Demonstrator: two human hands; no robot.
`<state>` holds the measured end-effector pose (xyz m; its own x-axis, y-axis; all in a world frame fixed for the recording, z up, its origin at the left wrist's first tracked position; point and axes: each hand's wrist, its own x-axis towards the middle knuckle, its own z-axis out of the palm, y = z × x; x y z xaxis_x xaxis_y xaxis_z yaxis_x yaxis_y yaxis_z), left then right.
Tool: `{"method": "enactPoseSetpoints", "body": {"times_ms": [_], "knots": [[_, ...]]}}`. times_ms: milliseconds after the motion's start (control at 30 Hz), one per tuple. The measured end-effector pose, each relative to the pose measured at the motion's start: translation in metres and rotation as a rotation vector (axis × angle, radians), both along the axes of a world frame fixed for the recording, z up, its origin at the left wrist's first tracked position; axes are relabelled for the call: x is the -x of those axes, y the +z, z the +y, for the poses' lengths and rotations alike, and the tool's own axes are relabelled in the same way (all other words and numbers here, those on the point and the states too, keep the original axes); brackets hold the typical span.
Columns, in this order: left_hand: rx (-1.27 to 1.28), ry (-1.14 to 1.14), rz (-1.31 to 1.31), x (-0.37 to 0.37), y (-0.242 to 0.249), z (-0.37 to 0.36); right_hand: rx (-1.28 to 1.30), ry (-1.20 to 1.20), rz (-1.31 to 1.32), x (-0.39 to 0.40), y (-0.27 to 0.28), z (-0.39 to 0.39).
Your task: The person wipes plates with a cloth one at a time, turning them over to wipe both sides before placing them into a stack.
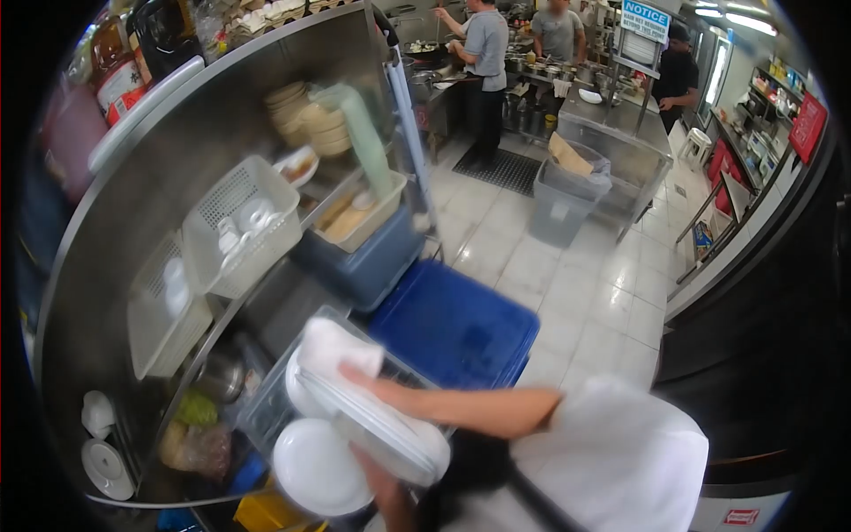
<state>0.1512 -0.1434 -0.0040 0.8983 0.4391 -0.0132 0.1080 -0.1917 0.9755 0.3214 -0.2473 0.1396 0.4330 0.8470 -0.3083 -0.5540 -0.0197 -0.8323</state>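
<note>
My left hand [377, 472] is under a tilted stack of white plates [390, 430], its fingers partly hidden by them. From above, my right hand [368, 383] presses a white cloth [335, 348] against the upper end of the stack; motion blurs its fingers. Another white plate [319, 465] lies just beside the stack, nearer the bottom of the view. Beneath the plates is a clear plastic bin [257, 415], largely covered by them.
A blue lid [456, 324] lies beside the clear bin. White baskets [244, 226] with small white dishes and stacked bowls [310, 120] stand on a metal shelf. A grey trash bin [567, 208] stands on the tiled floor. Other people [483, 71] are at the far kitchen counters.
</note>
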Motion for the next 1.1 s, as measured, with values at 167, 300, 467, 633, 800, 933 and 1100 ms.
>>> {"method": "enactPoseSetpoints", "body": {"times_ms": [167,300,467,633,800,933,1100], "knots": [[0.508,0.392,-0.209,-0.008,0.052,-0.003,-0.196,0.002,0.479,0.02,-0.026,-0.044],[-0.014,0.178,-0.216,0.005,0.011,0.054,-0.226,0.091,0.138,0.017,0.022,-0.091],[0.392,0.255,-0.306,0.01,0.004,-0.01,-0.208,0.377,-1.201,0.032,-0.062,0.025],[0.744,0.219,-0.159,0.006,-0.026,0.0,0.308,-0.086,-1.388,-0.024,-0.042,0.017],[0.178,0.233,-0.045,-0.008,0.014,-0.002,0.114,-0.161,-1.443,-0.017,-0.062,0.025],[0.698,0.371,-0.165,-0.017,0.03,-0.006,-0.245,0.101,-1.561,0.035,-0.09,0.031],[0.775,0.47,-0.245,-0.009,0.011,0.003,0.244,0.203,-1.288,0.007,-0.096,-0.044]]}}
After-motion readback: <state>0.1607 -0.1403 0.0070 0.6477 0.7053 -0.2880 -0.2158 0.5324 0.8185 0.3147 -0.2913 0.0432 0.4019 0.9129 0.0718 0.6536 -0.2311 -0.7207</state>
